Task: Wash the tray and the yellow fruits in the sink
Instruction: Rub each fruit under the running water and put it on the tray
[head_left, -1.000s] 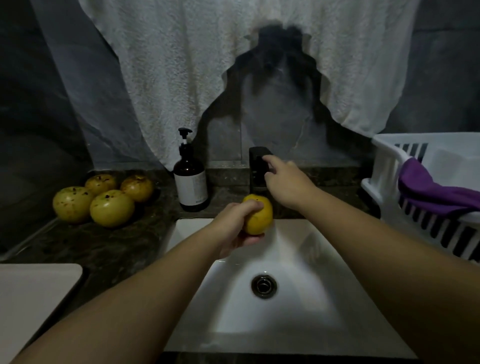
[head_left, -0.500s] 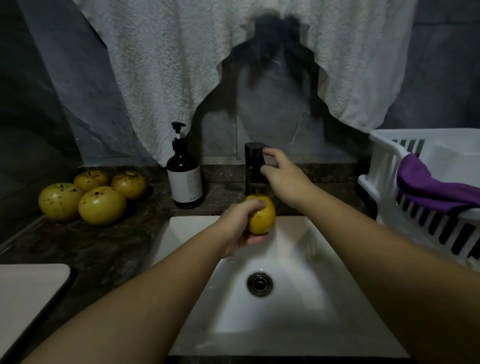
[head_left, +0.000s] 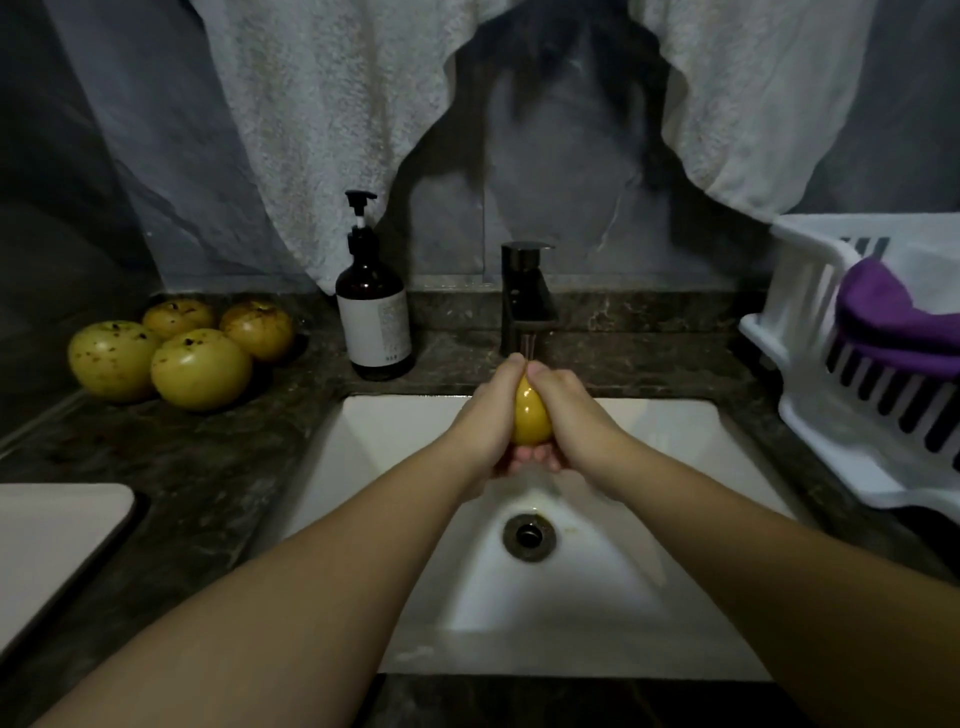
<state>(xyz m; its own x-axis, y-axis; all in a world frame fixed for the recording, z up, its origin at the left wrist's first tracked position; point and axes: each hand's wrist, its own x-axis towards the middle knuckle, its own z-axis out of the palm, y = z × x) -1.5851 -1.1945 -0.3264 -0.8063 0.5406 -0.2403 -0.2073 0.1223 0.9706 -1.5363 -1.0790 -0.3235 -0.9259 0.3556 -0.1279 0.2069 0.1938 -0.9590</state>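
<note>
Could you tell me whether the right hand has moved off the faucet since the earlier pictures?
Yes. The right hand has come down and toward the person from the faucet, and now cups the yellow fruit below the spout, together with the left hand.

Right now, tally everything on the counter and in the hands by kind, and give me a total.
Yellow fruits: 5, four on the counter and one gripped by the left hand and right hand under the faucet
Pump bottles: 1
Trays: 1
White drying racks: 1
Purple cloths: 1
Total: 9
</note>
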